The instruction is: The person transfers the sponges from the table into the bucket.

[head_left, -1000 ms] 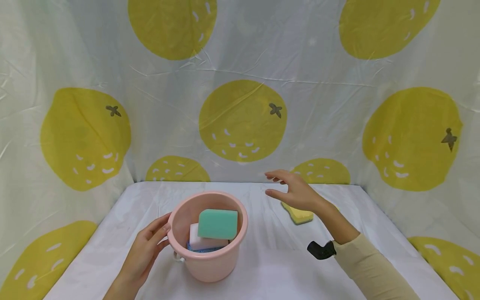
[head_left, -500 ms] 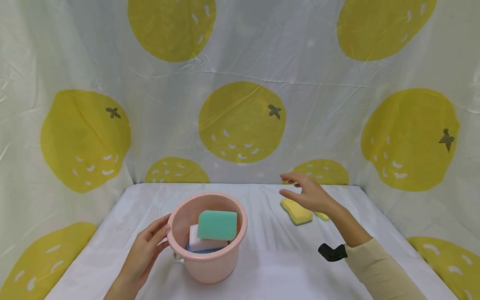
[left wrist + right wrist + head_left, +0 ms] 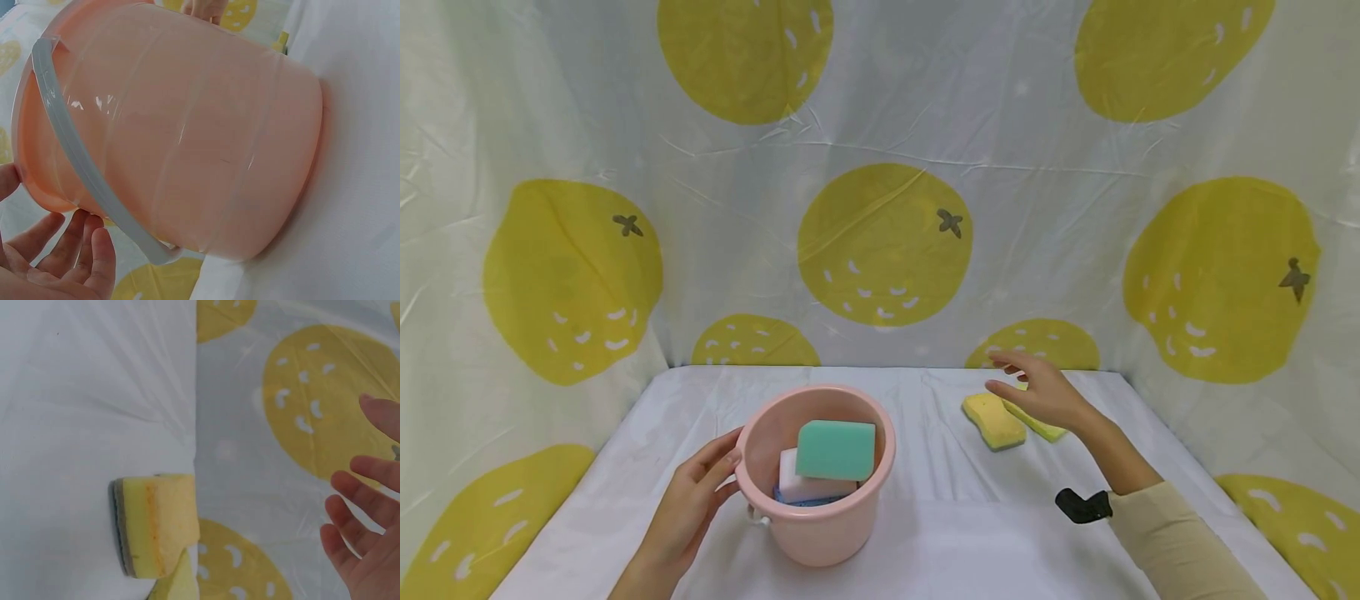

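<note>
A pink bucket (image 3: 820, 533) stands on the white-covered table, its grey-white handle (image 3: 81, 156) hanging down the side. My left hand (image 3: 681, 508) grips its rim at the left, thumb on the edge and fingers against the outside. Inside the bucket lie a green sponge (image 3: 837, 450), a white sponge (image 3: 808, 479) and something blue (image 3: 812, 502) beneath them. My right hand (image 3: 1045, 392) hovers with parted, relaxed fingers and holds nothing. Below it on the table lie a yellow sponge (image 3: 996, 422) with a dark underside and a second, yellow-green sponge (image 3: 1041, 427), partly covered by the hand.
A white curtain (image 3: 880, 125) printed with large yellow fruit hangs behind and along both sides of the table (image 3: 940, 533). A black strap end (image 3: 1082, 506) sticks out at the right wrist, beside the beige sleeve (image 3: 1180, 542).
My right hand has moved to the right, uncovering the yellow sponge and more of the yellow-green one. The left hand and the bucket stay in place.
</note>
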Available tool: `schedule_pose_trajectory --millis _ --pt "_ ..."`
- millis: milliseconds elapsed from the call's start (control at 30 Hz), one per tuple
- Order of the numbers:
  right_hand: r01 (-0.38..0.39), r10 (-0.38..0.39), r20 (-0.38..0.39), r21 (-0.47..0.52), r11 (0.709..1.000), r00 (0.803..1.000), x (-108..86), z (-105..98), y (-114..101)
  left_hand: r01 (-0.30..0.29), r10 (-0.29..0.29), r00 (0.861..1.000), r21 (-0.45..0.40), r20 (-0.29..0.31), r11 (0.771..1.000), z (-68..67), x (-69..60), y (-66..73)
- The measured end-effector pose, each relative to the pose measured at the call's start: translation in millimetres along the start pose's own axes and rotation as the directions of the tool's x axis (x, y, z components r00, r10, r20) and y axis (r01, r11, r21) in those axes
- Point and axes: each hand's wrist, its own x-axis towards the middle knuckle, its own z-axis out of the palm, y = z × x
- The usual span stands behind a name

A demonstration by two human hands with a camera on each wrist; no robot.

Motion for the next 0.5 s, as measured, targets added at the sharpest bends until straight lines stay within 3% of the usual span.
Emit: schedule_pose_trajectory --millis 267,500 --pt "-0.053 0.052 -0.034 -0.013 0.999 0.998 -7.8 -4 24 -0.019 0.019 1.000 0.000 0.010 1.000 -0.6 0.7 0.2" --pt "-0.119 0.117 -0.057 -0.026 0.993 0.991 -17.5 1 46 0.012 -0.012 1.000 0.007 -0.008 1.000 0.0 -0.2 -0.2"
